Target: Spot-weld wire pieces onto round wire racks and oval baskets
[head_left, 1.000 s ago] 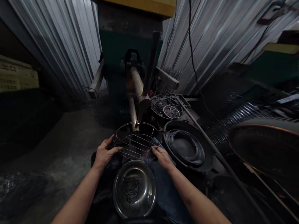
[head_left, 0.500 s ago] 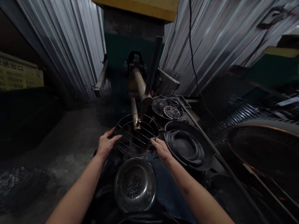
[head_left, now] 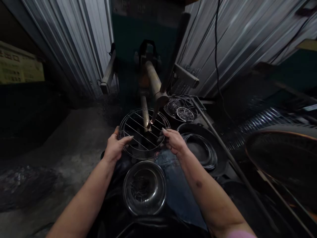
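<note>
A round wire rack with parallel bars is held in front of me, tilted slightly. My left hand grips its left rim, thumb lying over the wires and fingers underneath. On the right rim my right hand is closed, its thumb on top. The rack lies around the welding machine's electrode tip, which meets the lower metal arm within the ring; a small glow shows there. Between my legs rests a steel bowl with small bent metal pieces inside.
Right of the machine stand a pan with a coil of wire and a basin of wire parts. A long rod slants past them. A large copper-rimmed round object stands far right. A yellow crate is at left.
The view has shifted, so the machine appears a little further right. The wire rack has turned and its bars cross at a different slant. Both hands keep hold of the rim.
</note>
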Motion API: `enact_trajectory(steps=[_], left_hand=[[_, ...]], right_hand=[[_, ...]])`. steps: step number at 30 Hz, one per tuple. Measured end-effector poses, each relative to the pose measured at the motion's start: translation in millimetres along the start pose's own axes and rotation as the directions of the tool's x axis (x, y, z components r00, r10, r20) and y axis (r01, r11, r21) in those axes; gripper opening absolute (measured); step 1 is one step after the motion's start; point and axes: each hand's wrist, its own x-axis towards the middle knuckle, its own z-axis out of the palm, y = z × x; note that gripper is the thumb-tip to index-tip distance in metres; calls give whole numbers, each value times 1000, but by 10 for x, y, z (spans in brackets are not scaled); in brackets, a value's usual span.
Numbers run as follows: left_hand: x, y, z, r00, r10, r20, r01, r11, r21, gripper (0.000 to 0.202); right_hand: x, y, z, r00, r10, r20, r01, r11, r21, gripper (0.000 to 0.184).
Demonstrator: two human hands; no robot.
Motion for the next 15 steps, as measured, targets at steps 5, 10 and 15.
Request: enact_trajectory(steps=[5, 10, 15], left_hand=[[-168, 79, -51, 994, -96, 52, 101, 991, -93, 63], [-289, 153, -9, 991, -76, 111, 85, 993, -85, 52], [-144, 169, 168, 995, -94, 39, 98, 991, -90, 48]], right_hand=[[-112, -198, 2, 999, 18, 35, -18, 1000, 6, 20], [-60, -267, -6, 999, 40, 32, -42, 997, 69, 19], [90, -271, 45, 997, -48, 53, 45, 998, 53, 22]])
